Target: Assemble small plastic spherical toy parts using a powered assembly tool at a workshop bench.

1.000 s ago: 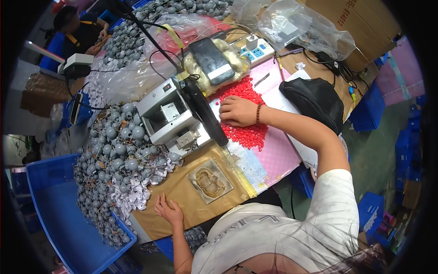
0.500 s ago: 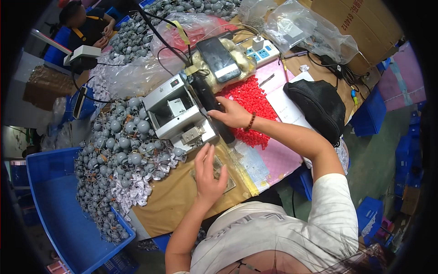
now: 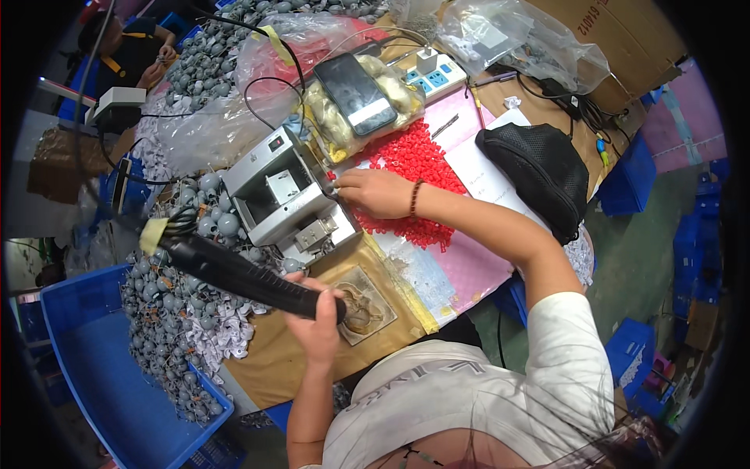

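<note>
My left hand (image 3: 315, 324) is wrapped round the near end of a black corded electric screwdriver (image 3: 242, 275), which lies slantwise in the air over the grey parts. Its yellow-taped cord end points left. My right hand (image 3: 375, 192) is closed, fingertips together, at the right side of a silver metal machine (image 3: 289, 205). A small red plastic piece (image 3: 331, 176) shows at those fingertips. Beneath the right hand spreads a pile of similar red plastic pieces (image 3: 422, 168). Close to the left hand, a square plate with a rounded hollow (image 3: 366, 305) lies on the brown-covered table.
Many grey round parts with wires (image 3: 176, 293) are heaped at the left, beside a blue bin (image 3: 94, 352). Behind the red pile are a phone (image 3: 355, 94) on a wrapped bundle and a power strip (image 3: 437, 76). A black mesh bag (image 3: 539, 176) lies right. Another person (image 3: 129, 51) sits far left.
The black screwdriver has gone from beside the machine, under my right hand, into my left hand, swinging left and nearer. My right hand has shifted left and closed. The view has shifted slightly.
</note>
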Demonstrator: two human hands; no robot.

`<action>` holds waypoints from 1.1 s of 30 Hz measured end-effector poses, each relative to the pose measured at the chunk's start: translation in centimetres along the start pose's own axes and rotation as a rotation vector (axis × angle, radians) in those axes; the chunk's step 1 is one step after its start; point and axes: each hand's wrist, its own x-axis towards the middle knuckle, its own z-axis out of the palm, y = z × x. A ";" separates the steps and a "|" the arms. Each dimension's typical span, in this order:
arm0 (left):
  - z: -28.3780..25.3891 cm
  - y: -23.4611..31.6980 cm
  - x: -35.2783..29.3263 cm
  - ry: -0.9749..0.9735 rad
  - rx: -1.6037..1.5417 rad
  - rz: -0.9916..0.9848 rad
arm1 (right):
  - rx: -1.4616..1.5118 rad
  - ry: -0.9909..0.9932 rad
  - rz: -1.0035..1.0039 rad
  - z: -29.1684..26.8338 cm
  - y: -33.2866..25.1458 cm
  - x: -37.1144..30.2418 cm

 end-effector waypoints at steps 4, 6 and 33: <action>-0.9 0.3 0.0 0.005 0.021 0.034 | -0.133 -0.015 0.045 3.2 2.2 1.1; -1.0 -0.1 -0.1 0.014 0.025 0.030 | -0.182 -0.011 0.056 3.7 2.3 1.2; -1.4 -2.2 -0.9 -0.019 0.112 -0.003 | -0.170 -0.039 0.084 2.8 2.9 2.1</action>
